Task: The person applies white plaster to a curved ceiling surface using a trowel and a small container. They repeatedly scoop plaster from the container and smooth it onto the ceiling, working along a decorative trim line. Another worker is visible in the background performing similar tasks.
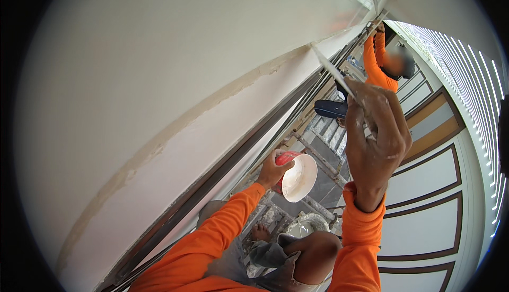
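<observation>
The left hand (272, 172) curls firmly around a round red bucket with a white interior (287, 157). The right hand (377, 138) pinches a slim, whitish, rod-like tool (332, 69), its tip beside a curved beige strip (175, 125); contact is unclear.

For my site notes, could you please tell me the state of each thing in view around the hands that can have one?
Left hand: closed, gripping.
Red-and-white tub: held, open, whitish material inside.
Right hand: raised, closed.
Slim pale tool: held in the right hand, tip at the brown band; contact unclear.
Brown band: ragged-edged.
Bucket: open, white-smeared.
Co-worker: arms raised.
</observation>
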